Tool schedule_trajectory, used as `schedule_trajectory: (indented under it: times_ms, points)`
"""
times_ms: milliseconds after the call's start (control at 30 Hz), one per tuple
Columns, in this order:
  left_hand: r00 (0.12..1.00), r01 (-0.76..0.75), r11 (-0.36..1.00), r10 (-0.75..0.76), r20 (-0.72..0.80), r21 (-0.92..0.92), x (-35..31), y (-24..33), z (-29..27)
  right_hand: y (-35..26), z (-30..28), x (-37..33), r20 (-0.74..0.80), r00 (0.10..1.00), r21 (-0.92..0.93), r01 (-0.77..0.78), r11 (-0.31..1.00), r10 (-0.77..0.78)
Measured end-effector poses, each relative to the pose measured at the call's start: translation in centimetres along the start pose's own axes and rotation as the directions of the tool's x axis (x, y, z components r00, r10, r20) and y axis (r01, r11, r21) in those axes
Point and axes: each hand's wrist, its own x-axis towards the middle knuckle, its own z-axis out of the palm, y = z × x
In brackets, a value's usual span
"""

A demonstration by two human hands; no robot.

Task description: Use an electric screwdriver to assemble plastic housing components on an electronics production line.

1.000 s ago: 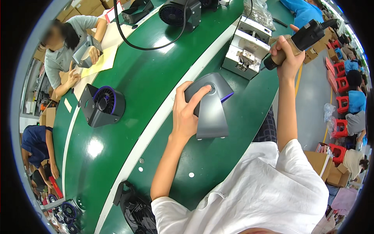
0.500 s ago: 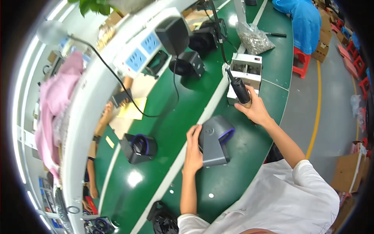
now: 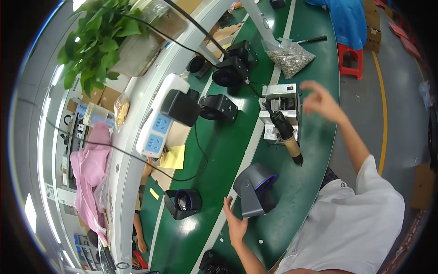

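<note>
A dark grey angled housing with a purple-blue ring stands on the green bench. Just in front of it, my left hand is open, thumb and fingers apart, holding nothing. My right hand is blurred by motion but looks open and empty, to the right of a silver screw feeder box. Between that box and the housing is a black electric screwdriver with a tan-wrapped lower part, its tip slanting toward me. Neither hand touches it.
A bag of screws lies beyond the feeder. Similar black units and a ringed unit sit on the bench's left. A white power strip with a dangling cable flanks them. Another person's forearm shows at far left.
My right hand has let go of the electric screwdriver and moved up and right. My left hand has come off the housing toward me. The whole view has shifted.
</note>
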Motion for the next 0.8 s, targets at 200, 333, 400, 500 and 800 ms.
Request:
schedule_trajectory:
  times_ms: [200,333,400,500,800]
  points:
    - [0.931,0.149,0.977,-0.191,-0.312,-0.154,-4.6,2.1,1.2,10.3,-9.9,17.7,-0.413,0.885,-0.514,-0.030,0.857,-0.216]
    - [0.806,0.191,0.970,-0.241,-0.541,-0.148,-6.2,4.0,1.4,12.5,-9.7,23.5,-0.337,0.887,-0.724,-0.030,0.689,-0.316]
    - [0.746,0.220,0.968,-0.245,-0.619,-0.118,-6.6,5.9,1.7,12.5,-9.2,25.2,-0.224,0.886,-0.878,-0.002,0.479,-0.406]
    - [0.674,0.148,0.988,-0.129,-0.727,-0.038,-5.4,9.3,1.4,13.7,-10.9,26.3,-0.238,0.879,-0.895,-0.033,0.445,-0.414]
    - [0.782,-0.599,0.798,0.566,-0.260,-0.065,5.4,23.0,8.3,13.3,-11.7,21.2,-0.439,0.850,-0.702,-0.121,0.702,-0.292]
